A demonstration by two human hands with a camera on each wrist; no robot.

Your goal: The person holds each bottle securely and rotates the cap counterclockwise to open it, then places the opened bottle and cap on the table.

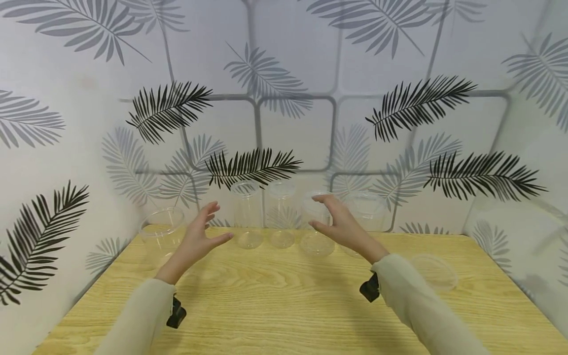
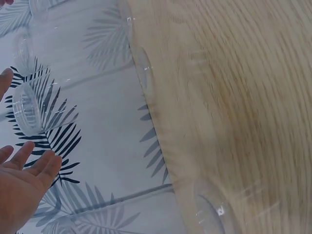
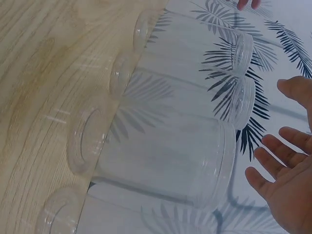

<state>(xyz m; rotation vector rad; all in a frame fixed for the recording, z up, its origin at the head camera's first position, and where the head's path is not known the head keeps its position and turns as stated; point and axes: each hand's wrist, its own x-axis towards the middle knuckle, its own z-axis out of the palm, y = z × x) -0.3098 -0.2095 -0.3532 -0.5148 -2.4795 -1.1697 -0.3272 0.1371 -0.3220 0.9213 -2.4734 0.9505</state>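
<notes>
Several clear plastic jars stand upright along the table's back edge. My left hand (image 1: 200, 235) hovers with fingers spread between a wide clear container (image 1: 156, 237) at the left and a tall narrow jar (image 1: 247, 217). Beside that jar stands another narrow jar (image 1: 281, 214). My right hand (image 1: 347, 227) is held with parted, slightly bent fingers by a wider jar (image 1: 317, 242), partly covering it in the head view. A broad jar (image 1: 370, 212) stands behind the right hand, partly hidden. In the right wrist view, the right palm and fingers hold nothing and look apart from the jars (image 3: 161, 156).
A clear round lid (image 1: 434, 272) lies flat on the wooden table (image 1: 266, 301), right of the jars. The leaf-patterned wall (image 1: 293, 133) rises directly behind the jars. Transparent outlines blend into the wall and wood.
</notes>
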